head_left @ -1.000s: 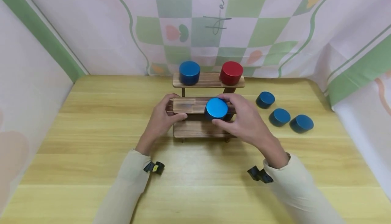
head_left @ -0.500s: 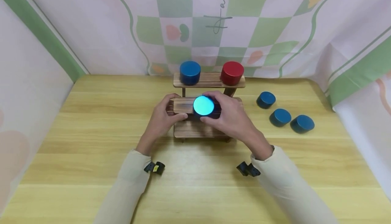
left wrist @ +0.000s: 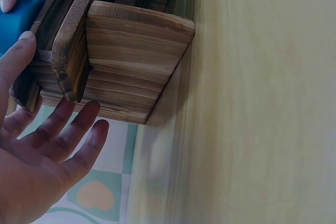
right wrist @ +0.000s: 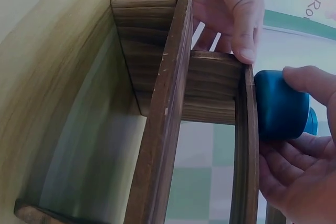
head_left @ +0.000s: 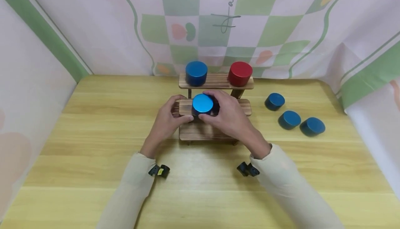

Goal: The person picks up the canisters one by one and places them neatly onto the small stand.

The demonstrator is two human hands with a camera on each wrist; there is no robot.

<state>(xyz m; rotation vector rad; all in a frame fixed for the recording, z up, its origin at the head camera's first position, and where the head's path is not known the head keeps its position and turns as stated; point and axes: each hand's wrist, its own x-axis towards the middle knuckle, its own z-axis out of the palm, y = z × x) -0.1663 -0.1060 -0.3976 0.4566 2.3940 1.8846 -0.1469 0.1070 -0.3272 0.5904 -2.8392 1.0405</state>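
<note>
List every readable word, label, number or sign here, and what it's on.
"Hap", next letter cut off: on the patterned cloth, head view.
"Ro", then unclear marks: on patterned cloth, right wrist view.
Yellow label, left wrist's device: any print too small to read.
Held blue cylinder, wooden stand: no text seen.

Forearms [head_left: 126, 191] angled inward, right fingers [right wrist: 287, 163] curled

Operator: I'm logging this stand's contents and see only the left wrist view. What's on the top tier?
Observer: A blue cylinder on the left, a red cylinder on the right.
Operator: Any on the table?
Observer: Yes, three loose blue cylinders, to the right of the stand.
Operator: And at the right hand?
Observer: It holds another cylinder at the middle tier, left of that tier's centre in the head view.
</note>
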